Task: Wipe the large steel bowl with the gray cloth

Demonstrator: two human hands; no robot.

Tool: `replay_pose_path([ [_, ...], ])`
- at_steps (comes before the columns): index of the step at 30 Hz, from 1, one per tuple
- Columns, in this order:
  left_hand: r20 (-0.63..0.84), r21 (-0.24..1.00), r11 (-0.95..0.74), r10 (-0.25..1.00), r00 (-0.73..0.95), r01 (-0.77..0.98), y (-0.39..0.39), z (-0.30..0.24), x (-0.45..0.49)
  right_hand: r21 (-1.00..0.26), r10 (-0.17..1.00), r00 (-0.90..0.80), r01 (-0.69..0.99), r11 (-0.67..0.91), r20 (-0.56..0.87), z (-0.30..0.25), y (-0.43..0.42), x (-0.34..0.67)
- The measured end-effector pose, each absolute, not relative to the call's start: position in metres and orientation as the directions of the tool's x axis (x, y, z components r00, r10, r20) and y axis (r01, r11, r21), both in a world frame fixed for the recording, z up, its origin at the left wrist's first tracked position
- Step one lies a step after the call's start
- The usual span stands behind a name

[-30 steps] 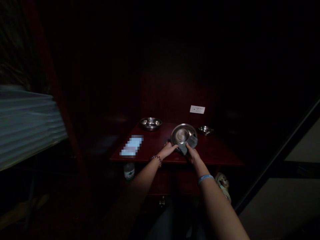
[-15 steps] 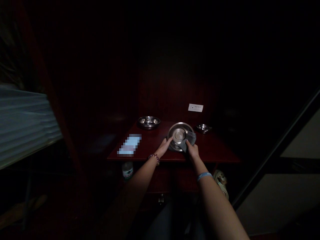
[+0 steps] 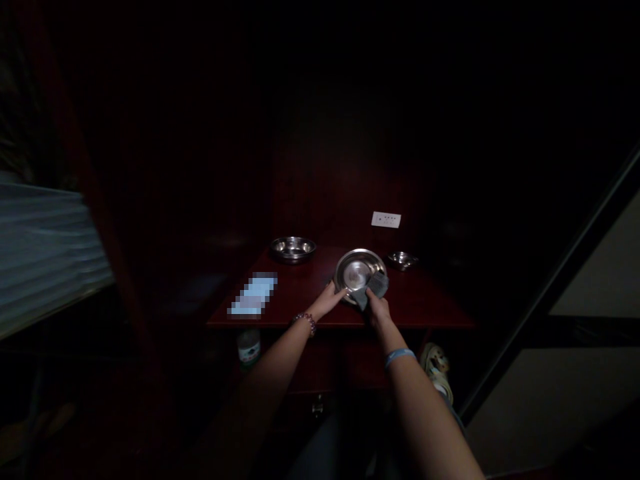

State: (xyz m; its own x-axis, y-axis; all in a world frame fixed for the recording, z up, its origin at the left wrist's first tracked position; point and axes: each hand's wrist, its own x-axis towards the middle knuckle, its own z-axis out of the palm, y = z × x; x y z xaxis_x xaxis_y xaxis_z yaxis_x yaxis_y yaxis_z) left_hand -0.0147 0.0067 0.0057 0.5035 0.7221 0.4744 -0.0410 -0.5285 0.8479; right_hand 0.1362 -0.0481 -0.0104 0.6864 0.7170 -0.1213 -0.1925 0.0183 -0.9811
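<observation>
A shiny steel basin point(image 3: 356, 272) is held tilted over the dark red desk point(image 3: 290, 297), its inside facing me. My left hand point(image 3: 327, 301) grips its lower left rim, thumb on the inner side. In my right hand point(image 3: 379, 311) is a grey cloth point(image 3: 376, 287), pressed against the lower right of the basin's inside. The fingers of both hands behind the rim are mostly hidden. A second steel basin point(image 3: 293, 249) stands at the back left of the desk. At the back right sits a smaller steel bowl point(image 3: 402, 260).
A blurred-out bright phone-like rectangle point(image 3: 255, 295) lies at the desk's left front. A white wall socket point(image 3: 386, 219) is on the back panel. Below the desk are a bottle point(image 3: 249, 348), a drawer lock point(image 3: 317, 405) and a pale shoe point(image 3: 437, 365). Dark panels flank both sides.
My right hand and the cloth have moved lower and a little left across the basin's inside. My left hand has slid slightly down the rim. The whole view has shifted a little.
</observation>
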Motion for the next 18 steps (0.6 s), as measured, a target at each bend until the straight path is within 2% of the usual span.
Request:
replay_pose_path([
  [6,0.400,0.911,-0.399,0.797,0.453,-0.102,0.006,0.010,-0.015,-0.996,0.684,0.723,-0.066,-0.065,-0.093,-0.010,-0.048,0.145],
  [13,0.293,0.948,-0.319,0.848,0.441,-0.016,0.004,0.017,-0.022,-0.953,0.647,0.759,0.245,-0.179,0.073,-0.002,-0.059,0.161],
  [18,0.327,0.940,-0.334,0.823,0.465,-0.069,0.002,0.019,-0.023,-0.951,0.628,0.775,0.244,-0.190,0.073,0.002,-0.065,0.157],
])
